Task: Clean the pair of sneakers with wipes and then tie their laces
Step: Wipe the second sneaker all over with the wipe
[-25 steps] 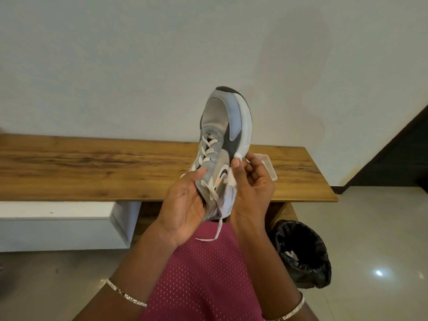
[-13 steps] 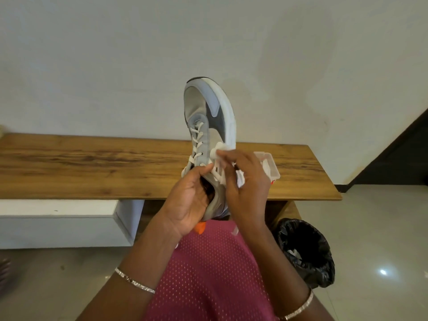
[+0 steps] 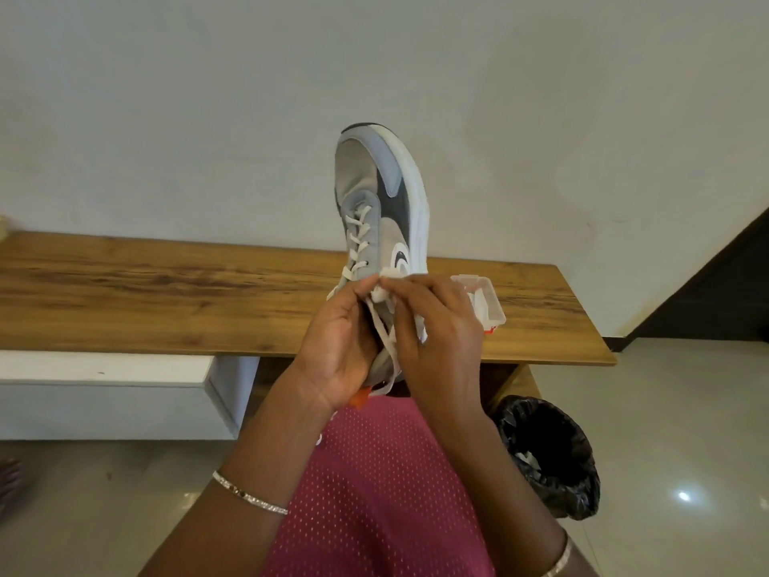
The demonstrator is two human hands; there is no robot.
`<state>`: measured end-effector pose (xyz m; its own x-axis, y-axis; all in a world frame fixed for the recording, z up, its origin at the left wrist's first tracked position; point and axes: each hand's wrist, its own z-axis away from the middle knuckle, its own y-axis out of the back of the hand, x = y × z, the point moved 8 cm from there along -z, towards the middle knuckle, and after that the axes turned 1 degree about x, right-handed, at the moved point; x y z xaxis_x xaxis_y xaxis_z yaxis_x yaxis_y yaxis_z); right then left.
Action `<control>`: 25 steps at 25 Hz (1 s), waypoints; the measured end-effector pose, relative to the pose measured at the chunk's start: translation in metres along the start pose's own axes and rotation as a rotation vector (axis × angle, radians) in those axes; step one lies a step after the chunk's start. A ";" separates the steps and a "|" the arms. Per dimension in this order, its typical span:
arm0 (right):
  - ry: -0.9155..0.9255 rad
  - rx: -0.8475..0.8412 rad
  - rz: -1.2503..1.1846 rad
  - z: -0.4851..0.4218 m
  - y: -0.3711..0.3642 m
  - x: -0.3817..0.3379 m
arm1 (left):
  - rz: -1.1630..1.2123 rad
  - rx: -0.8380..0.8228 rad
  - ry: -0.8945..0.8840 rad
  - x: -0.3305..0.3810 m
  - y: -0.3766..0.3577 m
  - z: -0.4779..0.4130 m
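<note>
The grey and white sneaker (image 3: pixel 376 210) is held up in the air in front of the pale wall, toe pointing upward and its white sole turned to the right. It sits above the near edge of the wooden worktop (image 3: pixel 166 301), not resting on it.

The left hand (image 3: pixel 339 351) is curled round the rear of the sneaker from the left, with the thumb up near the tongue. The right hand (image 3: pixel 441 339) comes in from the right, its fingers closed on a small white wipe (image 3: pixel 380 291) and pressing it against the shoe just below the logo, by the lowest lace holes. The fingertips of both hands meet there.

A loose white lace (image 3: pixel 385 343) trails down between the two palms and ends just above the lap. A small orange tab shows at the heel, under the left palm.

On the worktop, just behind the right hand, sits a clear plastic wipes container (image 3: pixel 489 301), partly hidden by the knuckles.

On the tiled floor to the right stands a bin lined with a black bag (image 3: pixel 549 456); a bit of white shows inside it.

A maroon mesh garment (image 3: pixel 383 493) covers the lap below the hands. Each wrist wears a thin silvery bracelet (image 3: pixel 249 495). A white cabinet (image 3: pixel 104 393) sits under the left part of the worktop
</note>
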<state>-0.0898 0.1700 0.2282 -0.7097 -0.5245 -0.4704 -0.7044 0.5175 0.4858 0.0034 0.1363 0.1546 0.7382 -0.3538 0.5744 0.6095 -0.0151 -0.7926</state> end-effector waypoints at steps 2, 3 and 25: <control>0.048 -0.019 0.078 -0.013 -0.003 -0.003 | 0.006 -0.013 -0.012 0.003 -0.006 -0.002; 0.067 -0.026 0.097 -0.013 -0.004 -0.005 | 0.008 -0.008 -0.018 0.006 -0.007 -0.003; -0.042 0.092 0.098 0.044 0.004 -0.008 | 0.148 0.013 0.083 -0.002 0.002 -0.004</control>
<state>-0.0874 0.2056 0.2016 -0.7738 -0.4405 -0.4552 -0.6282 0.6261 0.4620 0.0018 0.1334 0.1508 0.7938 -0.4277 0.4325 0.5001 0.0544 -0.8642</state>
